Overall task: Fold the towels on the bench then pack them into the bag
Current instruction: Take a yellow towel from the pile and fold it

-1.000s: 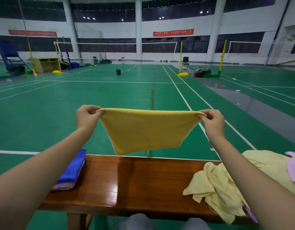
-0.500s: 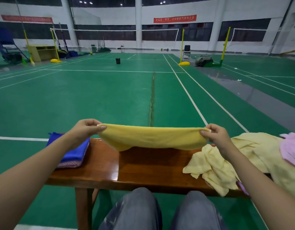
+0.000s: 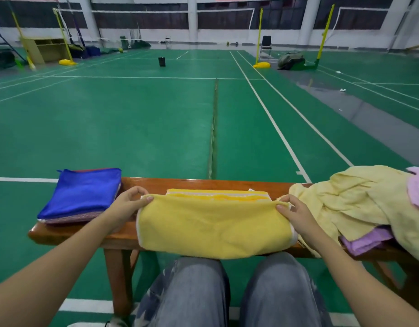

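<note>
Head view: the yellow towel (image 3: pixel 211 227) lies across the middle of the bench (image 3: pixel 203 184), its long axis running along the bench's length. Its near part drapes over the bench's near edge toward your knees, and a striped border shows along its far side. Your left hand (image 3: pixel 127 204) pinches the towel's left end between thumb and fingers. Your right hand (image 3: pixel 295 213) pinches the right end the same way, so each hand has one end of the top fold.

My judgement is that the next fold goes end to end along the bench. Both hands sit equally close to their ends, so either could carry its end across.

On the bench's left end lies a flat blue cloth (image 3: pixel 83 194), possibly a folded towel or the bag; I cannot tell which. On the bench's right end a heap of pale yellow towels (image 3: pixel 359 201) lies unfolded over a lilac towel (image 3: pixel 366 241), touching your right hand's side of the work.
</note>
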A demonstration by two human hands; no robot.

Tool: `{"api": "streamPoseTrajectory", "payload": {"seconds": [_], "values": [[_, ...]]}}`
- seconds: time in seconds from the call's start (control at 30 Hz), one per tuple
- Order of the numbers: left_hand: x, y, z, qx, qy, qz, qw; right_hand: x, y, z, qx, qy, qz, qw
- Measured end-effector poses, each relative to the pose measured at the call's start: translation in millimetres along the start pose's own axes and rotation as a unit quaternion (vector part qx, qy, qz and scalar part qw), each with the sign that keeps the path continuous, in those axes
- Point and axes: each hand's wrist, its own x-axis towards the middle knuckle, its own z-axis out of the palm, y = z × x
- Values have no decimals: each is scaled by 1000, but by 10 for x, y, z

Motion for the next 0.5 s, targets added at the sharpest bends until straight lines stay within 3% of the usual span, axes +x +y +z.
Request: {"api": "streamPoseTrajectory", "payload": {"seconds": [0.23, 0.5], "values": [[264, -123, 211, 33, 70, 18, 997, 167, 140, 95, -31, 54, -17, 998], [825, -179, 389, 80, 156, 17, 984, 671, 195, 343, -137, 142, 28, 980]]}}
